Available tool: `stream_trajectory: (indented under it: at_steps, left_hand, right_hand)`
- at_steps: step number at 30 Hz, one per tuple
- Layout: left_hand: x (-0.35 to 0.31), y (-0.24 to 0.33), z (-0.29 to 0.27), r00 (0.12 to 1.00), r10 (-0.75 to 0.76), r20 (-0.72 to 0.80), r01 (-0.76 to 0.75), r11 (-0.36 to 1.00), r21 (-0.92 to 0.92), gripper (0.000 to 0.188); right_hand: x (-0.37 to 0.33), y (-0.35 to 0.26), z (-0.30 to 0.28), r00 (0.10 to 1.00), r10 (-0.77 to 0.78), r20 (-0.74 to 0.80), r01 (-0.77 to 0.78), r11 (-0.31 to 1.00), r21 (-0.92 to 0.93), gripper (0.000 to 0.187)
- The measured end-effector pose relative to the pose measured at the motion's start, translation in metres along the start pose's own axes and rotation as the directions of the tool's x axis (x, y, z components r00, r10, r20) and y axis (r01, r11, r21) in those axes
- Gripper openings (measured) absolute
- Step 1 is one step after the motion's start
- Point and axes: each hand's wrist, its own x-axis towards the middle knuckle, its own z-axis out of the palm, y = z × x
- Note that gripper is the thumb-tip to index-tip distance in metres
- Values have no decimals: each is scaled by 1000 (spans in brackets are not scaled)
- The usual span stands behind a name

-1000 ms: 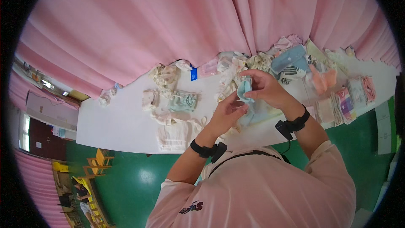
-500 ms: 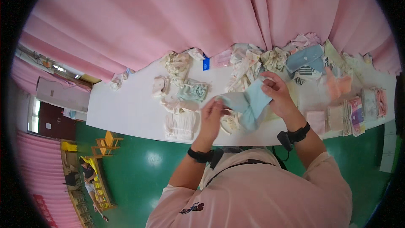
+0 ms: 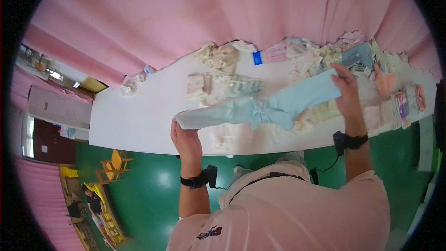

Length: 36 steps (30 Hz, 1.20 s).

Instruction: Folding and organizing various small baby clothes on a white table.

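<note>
A small pair of light blue pants (image 3: 278, 107) is stretched sideways above the table, with a tied bow at its middle. My left hand (image 3: 186, 137) grips one end, its fingers partly hidden under the cloth. At the other end my right hand (image 3: 346, 86) pinches the wider part, higher and farther from me. Beneath the pants lie a green ruffled garment (image 3: 246, 86) and a whitish folded garment (image 3: 227, 139), partly covered. A pale folded garment (image 3: 198, 85) rests just beyond my left hand.
The white table (image 3: 134, 121) runs along a pink curtain (image 3: 186, 14). Heaped clothes (image 3: 302, 56) line its far edge; folded stacks (image 3: 402, 107) stand at the right. A wooden chair (image 3: 114, 162) and a seated person (image 3: 95, 204) are on the green floor side at left.
My hands have moved apart, left hand leftward and right hand rightward. The bunched light blue pants are now spread out between them. The view has shifted a little.
</note>
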Motion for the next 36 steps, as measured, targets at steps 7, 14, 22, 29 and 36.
stream_trajectory:
  at_steps: [7, 14, 22, 29, 36]
  left_hand:
    - [26, 103, -116, 974, 56, -221, -58, 998, -4, 24]
    - [36, 160, -228, 992, 25, -122, -5, 987, 163, 21]
    - [104, 135, -319, 939, -196, -281, 272, 925, 264, 24]
    - [233, 27, -460, 916, -282, -284, 394, 765, 510, 27]
    - [184, 1, -445, 838, -215, 501, -366, 459, 809, 37]
  right_hand:
    - [-26, -38, 148, 974, -189, -127, 156, 961, -229, 27]
    - [-53, -12, 201, 972, 89, 217, 13, 903, -429, 19]
    - [-38, 116, 320, 902, 427, -64, -429, 903, -19, 14]
    - [-8, 278, 374, 953, 197, -229, -302, 603, -739, 18]
    - [-64, 310, 476, 974, 19, 227, 203, 383, -901, 27]
